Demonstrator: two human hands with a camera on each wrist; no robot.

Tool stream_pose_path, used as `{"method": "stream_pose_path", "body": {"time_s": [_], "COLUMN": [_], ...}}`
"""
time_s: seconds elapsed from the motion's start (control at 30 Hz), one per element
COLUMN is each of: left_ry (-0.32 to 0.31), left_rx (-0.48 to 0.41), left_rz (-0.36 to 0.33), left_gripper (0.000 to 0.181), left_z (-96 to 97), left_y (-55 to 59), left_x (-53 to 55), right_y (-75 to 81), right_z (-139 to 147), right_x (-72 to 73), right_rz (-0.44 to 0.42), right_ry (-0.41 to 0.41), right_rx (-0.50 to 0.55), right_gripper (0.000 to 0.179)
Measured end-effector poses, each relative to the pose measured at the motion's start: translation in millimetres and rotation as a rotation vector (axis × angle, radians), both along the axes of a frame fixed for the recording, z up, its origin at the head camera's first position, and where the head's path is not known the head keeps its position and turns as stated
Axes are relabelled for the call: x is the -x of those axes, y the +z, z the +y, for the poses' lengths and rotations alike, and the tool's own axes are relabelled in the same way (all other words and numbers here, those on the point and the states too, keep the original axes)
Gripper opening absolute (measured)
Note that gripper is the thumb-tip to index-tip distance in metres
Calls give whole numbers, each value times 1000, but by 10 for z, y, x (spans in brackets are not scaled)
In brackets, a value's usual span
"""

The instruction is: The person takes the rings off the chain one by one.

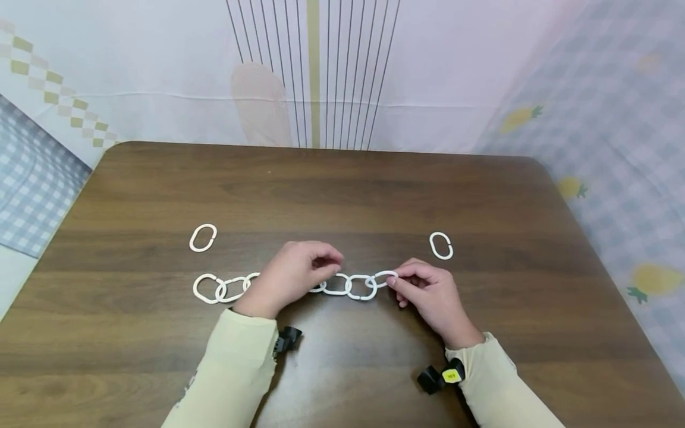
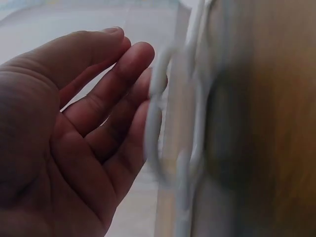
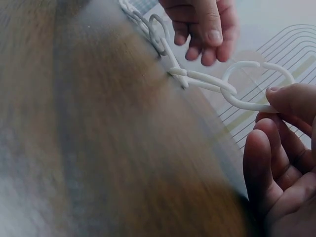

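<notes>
A chain of white plastic links (image 1: pixel 337 293) runs left to right along the table. Its right end link (image 3: pixel 244 105) is pinched between the thumb and forefinger of my right hand (image 1: pixel 432 294), and the right wrist view shows that end raised off the wood. My left hand (image 1: pixel 289 273) hovers over the chain's middle and hides part of it. In the left wrist view, the fingers of that hand (image 2: pixel 94 108) are loosely bent with nothing held, close beside the blurred links.
Two loose white links lie beyond the chain, one link (image 1: pixel 192 241) at left and another link (image 1: pixel 451 249) at right. The brown wooden table (image 1: pixel 321 196) meets a patterned cloth (image 1: pixel 428 71) at its far edge. Both wrists carry black cameras.
</notes>
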State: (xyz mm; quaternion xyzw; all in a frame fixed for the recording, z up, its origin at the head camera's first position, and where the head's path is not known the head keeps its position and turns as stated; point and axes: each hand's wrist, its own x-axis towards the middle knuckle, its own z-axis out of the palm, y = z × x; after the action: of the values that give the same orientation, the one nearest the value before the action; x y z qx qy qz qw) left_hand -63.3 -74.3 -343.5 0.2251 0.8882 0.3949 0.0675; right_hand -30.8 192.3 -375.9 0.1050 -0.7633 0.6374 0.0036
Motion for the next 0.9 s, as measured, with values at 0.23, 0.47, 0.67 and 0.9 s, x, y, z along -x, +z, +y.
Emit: {"method": "stream_pose_path", "body": {"time_s": [0.23, 0.47, 0.67, 0.9], "left_ry": [-102, -113, -113, -95], "left_rx": [75, 87, 60, 41], "left_rz": [87, 138, 161, 152], "left_gripper": [25, 23, 15, 7], "left_z": [268, 317, 308, 284], "left_y": [-5, -37, -50, -48], "left_x": [-82, -124, -120, -102], "right_y": [14, 24, 20, 23], "right_z": [14, -6, -9, -9], "right_x": [-14, -13, -6, -5], "right_rz": [42, 47, 41, 41], "right_ry": [18, 49, 62, 52], "right_rx": [57, 99, 121, 109], "right_gripper": [6, 7, 6, 12]}}
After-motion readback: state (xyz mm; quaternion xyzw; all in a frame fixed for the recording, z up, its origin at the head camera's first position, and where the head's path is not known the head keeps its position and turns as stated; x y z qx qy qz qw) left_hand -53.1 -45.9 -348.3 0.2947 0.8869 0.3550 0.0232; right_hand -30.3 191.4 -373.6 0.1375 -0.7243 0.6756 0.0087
